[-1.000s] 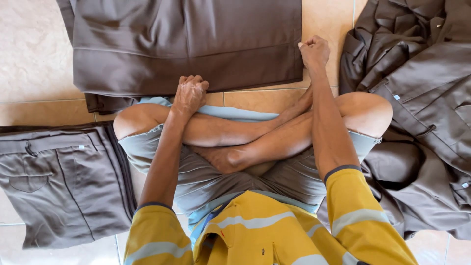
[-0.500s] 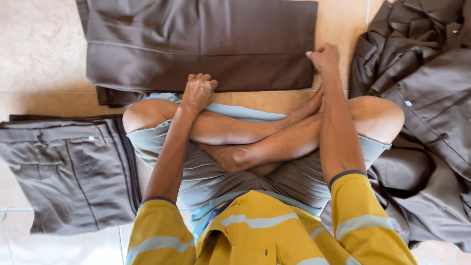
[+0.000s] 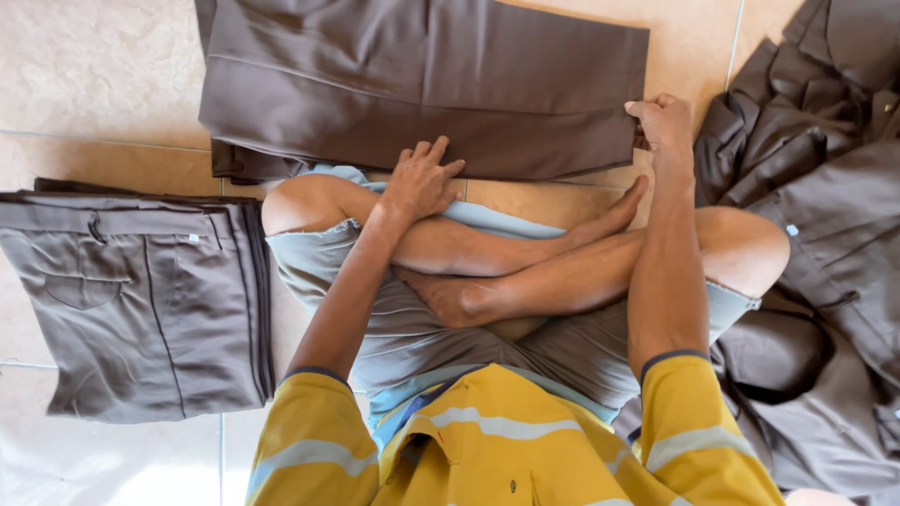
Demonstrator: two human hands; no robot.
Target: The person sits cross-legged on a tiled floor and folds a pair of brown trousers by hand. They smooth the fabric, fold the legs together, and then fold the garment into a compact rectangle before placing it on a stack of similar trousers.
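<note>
In the head view, a folded pair of dark brown trousers of smooth woven cloth (image 3: 422, 84) is seen lying flat on the beige tiled floor (image 3: 84, 75), toward its far edge, just beyond the crossed bare legs of the seated person. The left hand (image 3: 424, 178) is laid palm down on the near hem of these trousers, its fingers (image 3: 433, 150) slightly spread and resting on the cloth. The right hand (image 3: 662, 120) is closed at the near right corner of the same garment, the fabric edge being pinched between thumb and curled fingers. A second folded pair of grey-brown trousers with a back pocket (image 3: 141, 300) is placed at the floor's left side, apart from both hands. A loose heap of dark brown garments (image 3: 825, 244) is piled along the right side, beside the right knee.
</note>
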